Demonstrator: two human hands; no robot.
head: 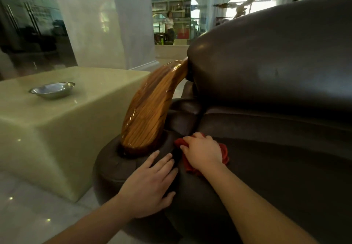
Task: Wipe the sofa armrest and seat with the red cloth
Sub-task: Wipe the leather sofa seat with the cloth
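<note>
On the dark brown leather seat (276, 167), at its left edge by the crease with the armrest, right hand (202, 151) lies palm down on the red cloth (224, 153), fingers curled over the bunched fabric and pressing it into the cushion; cloth pokes out left, right and below the hand. Left hand (150, 184) rests flat on the rounded leather front of the armrest (112, 167), fingers spread and pointing toward the gap, holding nothing, fingertips just beside the cloth but apart from it. Glossy striped wooden arm piece (150, 110) rises from the leather armrest base and curves up and back to the backrest (276, 53), just behind the left hand. Both forearms bare, entering from bottom of frame. Left of the sofa, a pale cream glossy stone block serving as worktop (62, 129), with a shallow metal bowl (51, 89) on top, well apart from the hands. Pale shiny floor (24, 205) below. Background blurry: white column (99, 20), glass panels, a distant person (169, 26) standing.
</note>
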